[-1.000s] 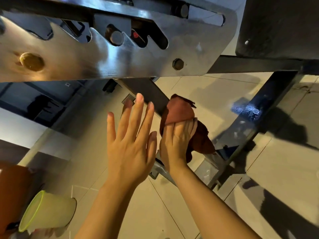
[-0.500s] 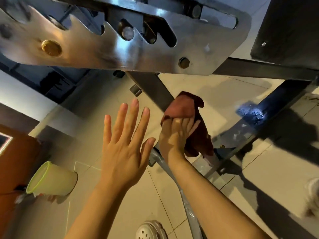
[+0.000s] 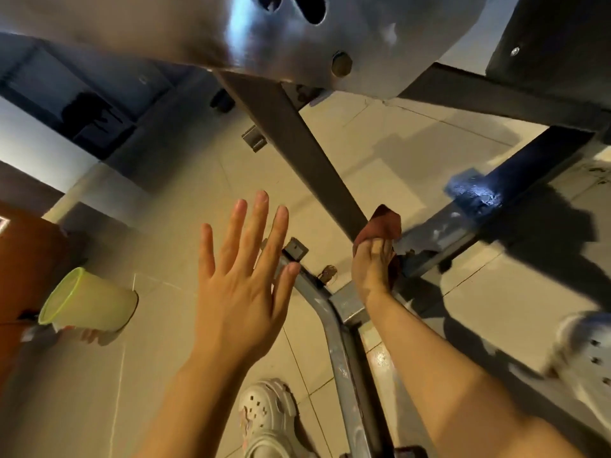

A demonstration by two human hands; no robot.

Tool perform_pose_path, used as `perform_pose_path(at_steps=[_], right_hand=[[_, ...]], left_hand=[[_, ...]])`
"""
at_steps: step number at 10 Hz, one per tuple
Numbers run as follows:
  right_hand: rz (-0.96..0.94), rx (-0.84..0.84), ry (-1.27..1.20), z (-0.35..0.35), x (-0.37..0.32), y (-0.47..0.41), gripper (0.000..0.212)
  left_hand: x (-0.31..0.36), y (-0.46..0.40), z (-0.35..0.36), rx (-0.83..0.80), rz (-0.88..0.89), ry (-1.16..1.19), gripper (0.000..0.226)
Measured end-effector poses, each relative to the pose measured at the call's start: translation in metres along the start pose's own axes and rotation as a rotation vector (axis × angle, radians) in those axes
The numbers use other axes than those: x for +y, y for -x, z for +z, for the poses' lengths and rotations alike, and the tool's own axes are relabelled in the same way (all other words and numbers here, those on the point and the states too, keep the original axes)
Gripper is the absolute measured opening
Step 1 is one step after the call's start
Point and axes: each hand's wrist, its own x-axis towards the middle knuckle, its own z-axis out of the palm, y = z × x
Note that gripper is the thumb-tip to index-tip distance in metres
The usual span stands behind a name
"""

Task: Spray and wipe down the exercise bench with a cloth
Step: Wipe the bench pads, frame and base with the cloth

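I look down under the exercise bench at its dark metal frame. A diagonal strut point(image 3: 304, 150) runs from the steel adjustment plate point(image 3: 231, 31) down to the base bars. My right hand point(image 3: 372, 266) grips a reddish-brown cloth point(image 3: 382, 223) and presses it against the lower end of that strut, where it meets the blue-grey base bar point(image 3: 439, 233). My left hand point(image 3: 241, 276) hovers flat in the air left of the strut, fingers straight and spread, holding nothing. No spray bottle shows.
A pale green plastic cup point(image 3: 89, 300) lies on its side on the tiled floor at left, beside an orange object point(image 3: 23, 276). Two light clog shoes point(image 3: 267, 418) point(image 3: 588, 355) stand by the floor bar point(image 3: 344, 358). The black bench pad point(image 3: 555, 38) hangs at top right.
My right hand slid the cloth down the strut toward the base joint. The view tilted downward, bringing the shoes and floor bar into sight. My left hand stayed flat and spread.
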Motion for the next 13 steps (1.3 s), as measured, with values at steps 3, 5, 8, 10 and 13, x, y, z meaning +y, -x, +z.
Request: perform_pose_path(at_steps=[3,5,8,10,13], right_hand=[[-0.307,0.21,-0.283,-0.004,-0.127,0.005,0.035],[-0.289,-0.06,-0.174,-0.01,-0.056,-0.003,0.053],[0.394,-0.345,-0.463,-0.059,0.002,-0.007,0.025],[0.317,-0.464,-0.646,-0.122,-0.049,0.01,0.025],[0.334,-0.649,-0.906,-0.171,-0.079,0.04,0.033]], left_hand=[[0.022,0.039,0.015,-0.023,-0.184,0.037,0.06],[0.053,0.041,0.013,-0.001,-0.429,0.138,0.061],[0.139,0.051,0.0,-0.104,-0.546,0.258,0.06],[0.163,0.053,-0.036,-0.238,-0.621,0.371,0.064],[0.161,0.005,-0.064,-0.138,-0.649,0.433,0.06]])
